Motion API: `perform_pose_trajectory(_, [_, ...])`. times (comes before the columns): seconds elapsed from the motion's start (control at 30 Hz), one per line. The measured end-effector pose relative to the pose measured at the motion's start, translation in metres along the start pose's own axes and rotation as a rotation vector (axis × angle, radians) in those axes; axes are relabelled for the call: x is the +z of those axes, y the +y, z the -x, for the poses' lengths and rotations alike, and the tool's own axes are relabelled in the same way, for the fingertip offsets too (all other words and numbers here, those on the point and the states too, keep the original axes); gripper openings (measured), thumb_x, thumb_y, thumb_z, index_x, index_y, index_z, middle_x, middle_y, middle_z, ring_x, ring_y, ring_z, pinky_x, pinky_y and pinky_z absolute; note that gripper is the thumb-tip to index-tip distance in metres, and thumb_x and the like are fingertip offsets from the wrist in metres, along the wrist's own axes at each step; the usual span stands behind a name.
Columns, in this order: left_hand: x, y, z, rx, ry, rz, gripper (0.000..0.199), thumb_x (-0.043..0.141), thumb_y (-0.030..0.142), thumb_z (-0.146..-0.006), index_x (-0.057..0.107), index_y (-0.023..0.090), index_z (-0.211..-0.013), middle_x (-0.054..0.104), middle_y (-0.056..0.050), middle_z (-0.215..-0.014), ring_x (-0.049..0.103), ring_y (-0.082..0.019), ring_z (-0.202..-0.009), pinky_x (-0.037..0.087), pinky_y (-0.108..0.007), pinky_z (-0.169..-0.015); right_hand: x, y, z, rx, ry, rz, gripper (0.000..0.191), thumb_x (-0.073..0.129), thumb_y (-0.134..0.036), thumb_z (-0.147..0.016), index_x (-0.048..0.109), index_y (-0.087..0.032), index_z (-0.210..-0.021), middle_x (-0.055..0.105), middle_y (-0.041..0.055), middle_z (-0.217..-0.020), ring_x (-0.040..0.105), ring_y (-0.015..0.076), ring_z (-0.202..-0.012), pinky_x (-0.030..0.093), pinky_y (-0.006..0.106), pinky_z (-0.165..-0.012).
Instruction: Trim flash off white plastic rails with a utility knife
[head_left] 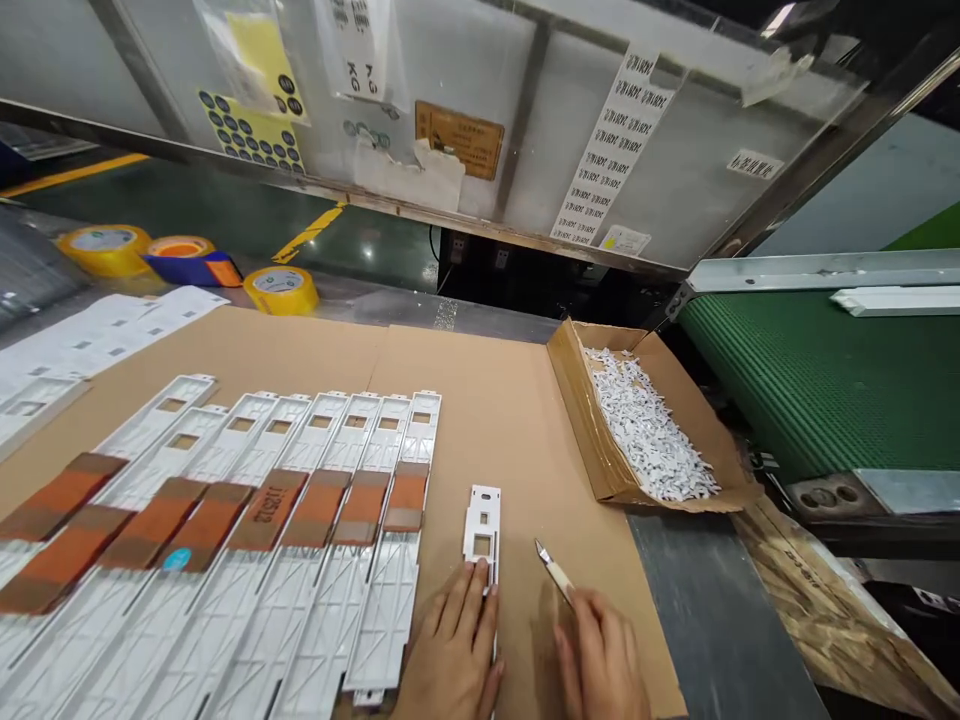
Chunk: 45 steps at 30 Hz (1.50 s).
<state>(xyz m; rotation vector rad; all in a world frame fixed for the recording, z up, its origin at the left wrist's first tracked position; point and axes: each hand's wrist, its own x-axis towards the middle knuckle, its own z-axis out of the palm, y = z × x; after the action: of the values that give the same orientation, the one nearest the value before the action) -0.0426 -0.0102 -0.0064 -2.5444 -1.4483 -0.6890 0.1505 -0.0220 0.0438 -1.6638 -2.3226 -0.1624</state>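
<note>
My left hand (450, 645) presses its fingers onto the lower end of a white moulded plastic panel (482, 530), which has square cut-outs and stands lengthwise on a cardboard sheet (487, 400). My right hand (600, 655) grips a craft knife (556, 578) with a pale handle. Its small blade points up and left, a little apart from the panel. Left of my hands lie several long white plastic panels (382, 610) side by side, crossed by brown and orange tape bands (362, 508). My left hand's edge is close to the nearest panel.
A cardboard box lid (581, 390) at the right holds a heap of small white plastic scraps (645, 425). Beyond it runs a green conveyor belt (795, 380). Yellow tape rolls (279, 290) stand at the back, below a labelled transparent panel (615, 150).
</note>
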Motion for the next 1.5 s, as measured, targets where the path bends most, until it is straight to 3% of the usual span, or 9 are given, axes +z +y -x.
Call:
perform_pose_trajectory(0.1, [0.011, 0.008, 0.013, -0.064, 0.055, 0.075, 0.046, 0.047, 0.041, -0.076, 0.056, 0.016, -0.113, 0.054, -0.013, -0.127, 0.043, -0.027, -0.117, 0.032, -0.036, -0.091, 0.028, 0.026, -0.006, 0.125, 0.060, 0.059, 0.037, 0.030, -0.045, -0.095, 0.054, -0.019, -0.102, 0.059, 0.0107, -0.086, 0.057, 0.0234, -0.074, 0.049, 0.037, -0.060])
perform_pose_trajectory(0.2, [0.016, 0.016, 0.019, -0.135, 0.054, 0.125, 0.040, 0.043, 0.044, -0.078, 0.058, 0.017, -0.104, 0.051, -0.013, -0.130, 0.046, -0.026, -0.111, 0.036, -0.036, -0.087, 0.039, 0.033, -0.007, 0.130, 0.020, 0.029, 0.031, 0.029, -0.039, -0.096, 0.053, -0.020, -0.090, 0.057, 0.0070, -0.076, 0.054, 0.0213, -0.066, 0.047, 0.035, -0.058])
perform_pose_trajectory(0.3, [0.014, 0.021, 0.018, -0.182, -0.012, 0.157, 0.032, 0.045, 0.038, -0.078, 0.059, 0.018, -0.100, 0.048, -0.012, -0.134, 0.046, -0.025, -0.111, 0.036, -0.035, -0.088, 0.034, 0.032, -0.006, 0.147, -0.004, -0.005, 0.029, 0.027, -0.035, -0.097, 0.050, -0.019, -0.093, 0.058, 0.0077, -0.079, 0.056, 0.0205, -0.070, 0.047, 0.033, -0.062])
perform_pose_trajectory(0.5, [0.010, 0.028, 0.014, -0.262, -0.059, 0.144, 0.026, 0.045, 0.033, -0.080, 0.058, 0.019, -0.097, 0.053, -0.012, -0.129, 0.037, -0.026, -0.126, 0.034, -0.037, -0.092, 0.016, 0.022, -0.028, 0.104, -0.166, -0.349, 0.024, 0.031, -0.026, -0.097, 0.047, -0.020, -0.113, 0.060, 0.0068, -0.092, 0.061, 0.0153, -0.083, 0.048, 0.023, -0.069])
perform_pose_trajectory(0.63, [0.010, 0.029, 0.013, -0.278, -0.025, 0.152, 0.023, 0.047, 0.033, -0.078, 0.057, 0.020, -0.093, 0.058, -0.014, -0.122, 0.037, -0.024, -0.127, 0.032, -0.035, -0.094, 0.012, 0.011, -0.059, -0.047, -0.251, -0.209, 0.028, 0.033, -0.027, -0.097, 0.051, -0.021, -0.118, 0.060, 0.0040, -0.083, 0.061, 0.0140, -0.070, 0.045, 0.022, -0.058])
perform_pose_trajectory(0.83, [0.006, 0.026, 0.006, -0.301, -0.042, 0.127, 0.011, 0.047, 0.031, -0.078, 0.054, 0.024, -0.082, 0.061, -0.009, -0.119, 0.043, -0.019, -0.123, 0.033, -0.030, -0.090, 0.012, 0.003, -0.090, -0.180, -0.218, -0.017, 0.038, 0.026, -0.034, -0.099, 0.061, -0.021, -0.096, 0.060, 0.0025, -0.070, 0.057, 0.0125, -0.056, 0.037, 0.023, -0.050])
perform_pose_trajectory(1.3, [0.011, 0.026, -0.006, -0.340, 0.164, 0.108, 0.014, 0.043, 0.017, -0.079, 0.053, 0.020, -0.071, 0.068, -0.009, -0.105, 0.051, -0.019, -0.112, 0.037, -0.029, -0.080, 0.017, 0.005, -0.097, -0.197, -0.214, -0.016, 0.037, 0.028, -0.034, -0.099, 0.061, -0.022, -0.088, 0.057, -0.0012, -0.065, 0.053, 0.0133, -0.057, 0.031, 0.026, -0.057])
perform_pose_trajectory(1.5, [0.009, 0.026, -0.007, -0.329, 0.140, 0.104, 0.014, 0.043, 0.017, -0.080, 0.054, 0.020, -0.071, 0.067, -0.009, -0.106, 0.052, -0.019, -0.111, 0.036, -0.029, -0.081, 0.018, 0.006, -0.097, -0.196, -0.235, -0.046, 0.036, 0.028, -0.034, -0.099, 0.060, -0.023, -0.086, 0.056, -0.0018, -0.066, 0.052, 0.0127, -0.057, 0.030, 0.025, -0.057])
